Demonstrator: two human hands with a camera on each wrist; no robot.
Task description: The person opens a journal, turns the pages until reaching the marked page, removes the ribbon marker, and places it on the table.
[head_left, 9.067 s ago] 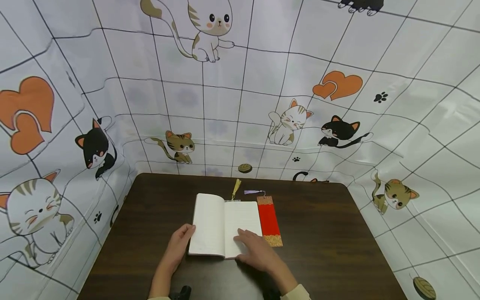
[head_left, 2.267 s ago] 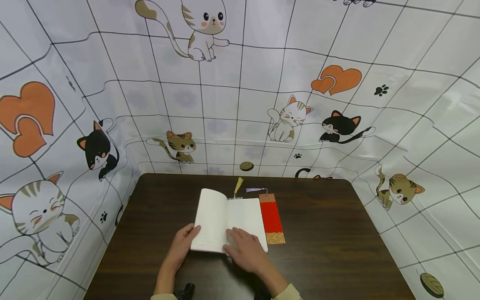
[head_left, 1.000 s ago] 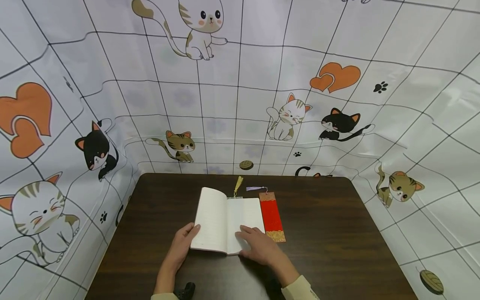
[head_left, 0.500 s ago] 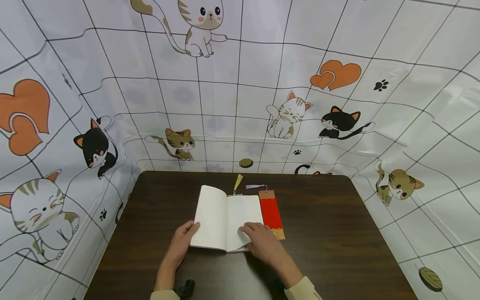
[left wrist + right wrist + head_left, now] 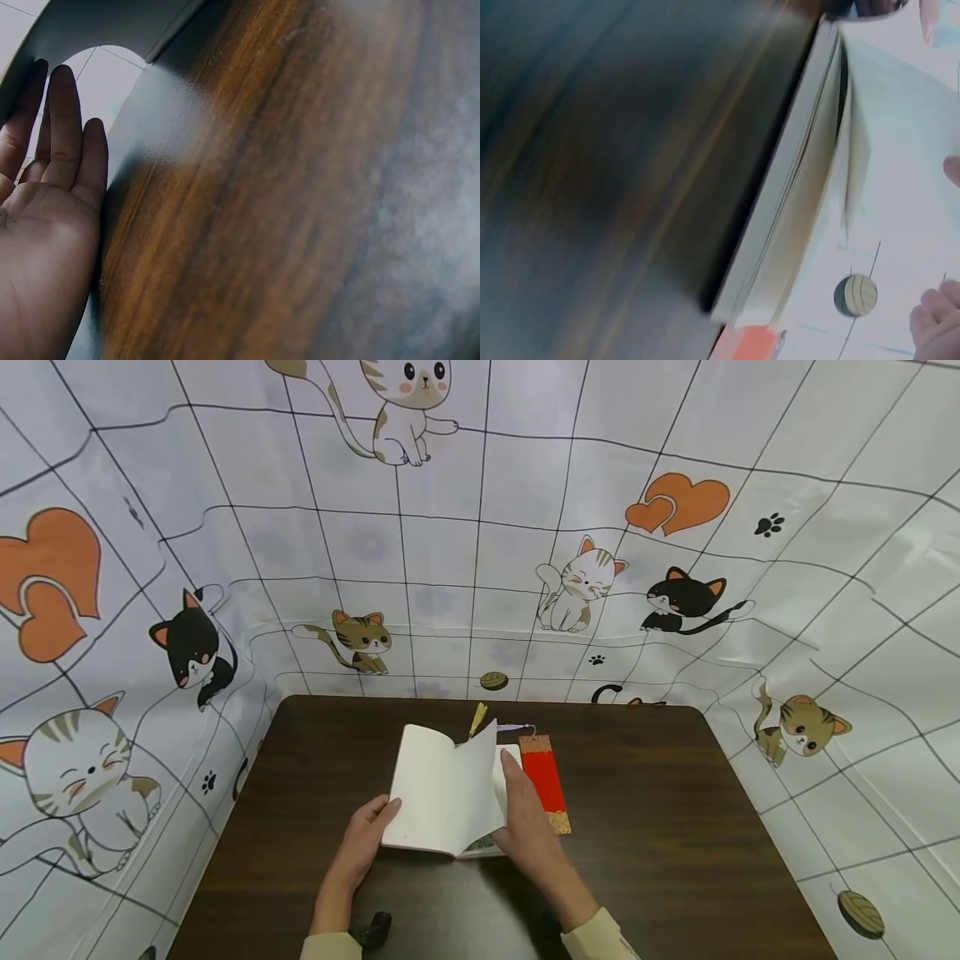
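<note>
An open notebook [image 5: 426, 789] with pale, lined pages lies at the middle of the table. My left hand [image 5: 362, 847] grips its left edge, thumb on the page; the left wrist view shows its fingers [image 5: 66, 124] extended along the cover. A single page [image 5: 476, 793] stands lifted and leans left. Against its free edge is my right hand [image 5: 528, 827], index finger extended upward and thumb low by the page. In the right wrist view the thumb and fingers [image 5: 937, 319] are spread wide apart. Under the raised page a grey patterned patch [image 5: 483, 842] shows at the bottom.
A yellow tassel [image 5: 477, 720] sticks out past the notebook's top edge. To the right lies a red bookmark [image 5: 543, 777] with gold ends and a purple tassel [image 5: 513, 727]. The dark wooden table [image 5: 660, 827] is enclosed by a cat-print curtain [image 5: 435, 552].
My right hand has raised the right page from its lower corner and swung it up leftward, uncovering the page beneath. The left hand keeps its hold on the left edge.
</note>
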